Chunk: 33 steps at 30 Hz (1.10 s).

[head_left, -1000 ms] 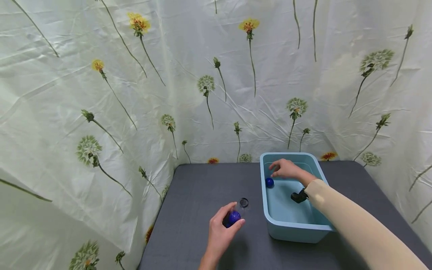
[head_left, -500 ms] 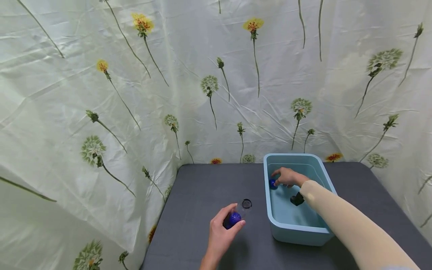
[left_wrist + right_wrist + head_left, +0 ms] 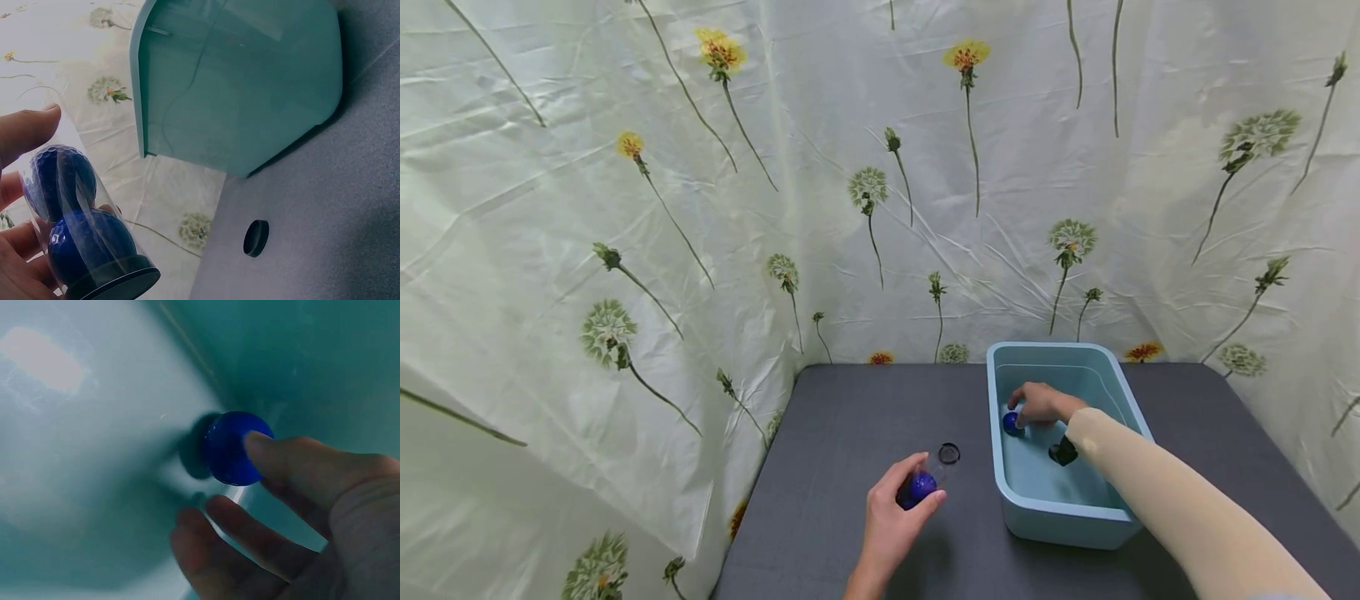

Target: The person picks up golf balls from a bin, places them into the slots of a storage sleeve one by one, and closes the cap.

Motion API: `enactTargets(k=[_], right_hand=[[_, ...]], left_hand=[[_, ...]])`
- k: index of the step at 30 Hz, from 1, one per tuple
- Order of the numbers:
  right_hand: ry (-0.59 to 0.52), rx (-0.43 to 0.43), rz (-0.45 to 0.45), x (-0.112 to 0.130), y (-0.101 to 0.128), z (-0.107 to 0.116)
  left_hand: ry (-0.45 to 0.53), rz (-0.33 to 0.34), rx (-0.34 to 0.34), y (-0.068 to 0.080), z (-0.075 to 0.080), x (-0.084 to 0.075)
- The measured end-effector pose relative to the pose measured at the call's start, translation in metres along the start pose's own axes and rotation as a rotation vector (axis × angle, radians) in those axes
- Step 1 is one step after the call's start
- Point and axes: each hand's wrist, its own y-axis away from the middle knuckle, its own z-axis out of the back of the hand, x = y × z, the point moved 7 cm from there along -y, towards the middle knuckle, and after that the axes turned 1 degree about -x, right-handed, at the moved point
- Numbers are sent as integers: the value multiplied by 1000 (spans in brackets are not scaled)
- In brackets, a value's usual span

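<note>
My left hand point(image 3: 895, 512) grips a clear plastic tube point(image 3: 69, 137) between thumb and fingers, over the table. Two dimpled blue golf balls point(image 3: 92, 244) are stacked inside, above its black base point(image 3: 115, 284); its upper end has no cap. My right hand point(image 3: 1041, 404) reaches into the light blue bin point(image 3: 1075, 508). Its thumb presses a third blue golf ball point(image 3: 236, 449) close to the bin's side wall, with the index finger partly hidden behind. The other fingers curve loosely below the ball in the right wrist view.
A black round cap point(image 3: 256, 237) lies on the dark grey table point(image 3: 857, 417) between the tube and the bin. A black wrist camera point(image 3: 1063, 451) hangs under the right wrist inside the bin. A flower-print curtain point(image 3: 850, 167) surrounds the table's back and sides.
My right hand has reached down to the ball in the bin, and both have shifted toward me along the side wall. The left hand and tube have stayed almost still.
</note>
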Motion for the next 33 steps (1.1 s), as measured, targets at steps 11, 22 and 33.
enactTargets(k=[11,22,33], right_hand=[[38,71,-11,-3,3,-14],[83,77,16,-3,7,-14],[133,58,120,28,27,5]], left_hand=[[-4,6,4,1,-1,1],[8,50,16,2,-3,4],[39,11,-3,2,-3,-1]])
